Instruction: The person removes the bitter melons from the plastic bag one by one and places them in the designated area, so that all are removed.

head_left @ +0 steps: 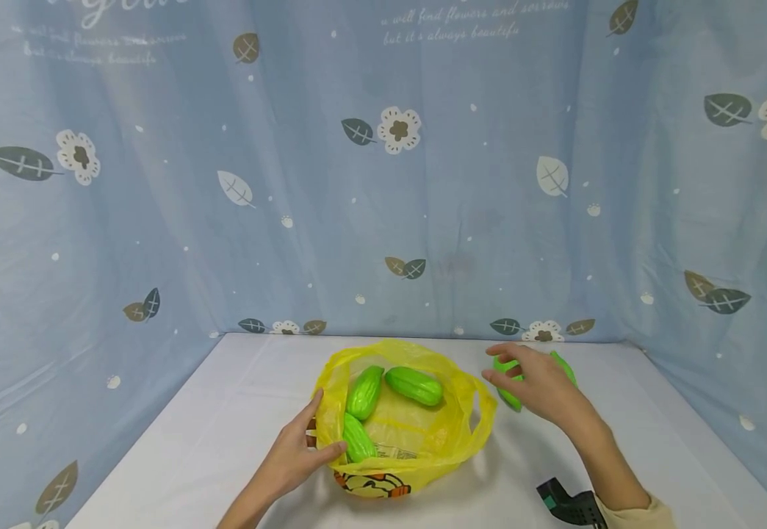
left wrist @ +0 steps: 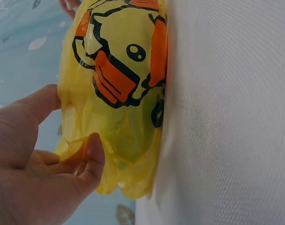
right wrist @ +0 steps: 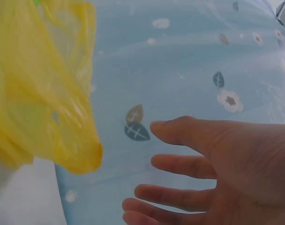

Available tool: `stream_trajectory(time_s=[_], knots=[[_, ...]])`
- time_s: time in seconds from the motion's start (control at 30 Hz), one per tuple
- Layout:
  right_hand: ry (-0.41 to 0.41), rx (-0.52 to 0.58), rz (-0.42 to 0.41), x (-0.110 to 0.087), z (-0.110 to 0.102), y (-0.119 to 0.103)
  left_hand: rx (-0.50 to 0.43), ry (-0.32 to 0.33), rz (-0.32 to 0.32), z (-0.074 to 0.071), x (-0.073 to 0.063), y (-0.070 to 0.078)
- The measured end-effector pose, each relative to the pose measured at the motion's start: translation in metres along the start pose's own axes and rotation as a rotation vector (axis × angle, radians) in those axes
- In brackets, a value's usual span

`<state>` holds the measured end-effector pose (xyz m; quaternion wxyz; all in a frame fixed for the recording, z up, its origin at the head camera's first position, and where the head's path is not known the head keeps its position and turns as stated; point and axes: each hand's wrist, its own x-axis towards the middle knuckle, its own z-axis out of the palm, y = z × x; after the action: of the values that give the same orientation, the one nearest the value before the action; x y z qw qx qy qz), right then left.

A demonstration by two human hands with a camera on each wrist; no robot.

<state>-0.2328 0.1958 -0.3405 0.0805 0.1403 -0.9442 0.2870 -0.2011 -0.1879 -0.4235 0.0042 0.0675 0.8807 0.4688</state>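
I'm seeing the yellow bag standing open-mouthed near the front middle of the table, three green gourds lying inside. The left hand is gripping its left side, thumb over the rim and fingers outside. The right hand is hovering to the bag's right with fingers loosely spread, having hold of nothing; it is partly covering one loose gourd, and I can't tell whether they're touching. Another gourd is lying just beyond it. I'm judging this as the reach or the return between loadings; the next move seems to be calling for closing the right fingers round the nearer gourd while the left is steadying the mouth. Underneath, the white table is reaching back to a blue curtain, printed with leaves, flowers and lettering, which is hanging behind and along both sides.
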Motion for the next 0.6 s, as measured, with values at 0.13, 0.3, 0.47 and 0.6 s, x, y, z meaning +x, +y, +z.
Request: stream_trajectory(time_s=[0.13, 0.3, 0.47, 0.6], knots=[[-0.020, 0.015, -0.019, 0.000, 0.003, -0.005, 0.000, -0.002, 0.001, 0.000, 0.000, 0.001], [-0.022, 0.010, -0.042, -0.001, 0.007, -0.012, 0.011, -0.007, -0.010, 0.000, 0.000, 0.001], [-0.045, 0.022, -0.045, 0.001, 0.012, -0.022, 0.022, 0.000, -0.016, -0.001, -0.001, 0.001], [-0.072, 0.040, -0.054, 0.003, 0.015, -0.032, 0.024, -0.001, -0.008, 0.001, 0.000, 0.000]])
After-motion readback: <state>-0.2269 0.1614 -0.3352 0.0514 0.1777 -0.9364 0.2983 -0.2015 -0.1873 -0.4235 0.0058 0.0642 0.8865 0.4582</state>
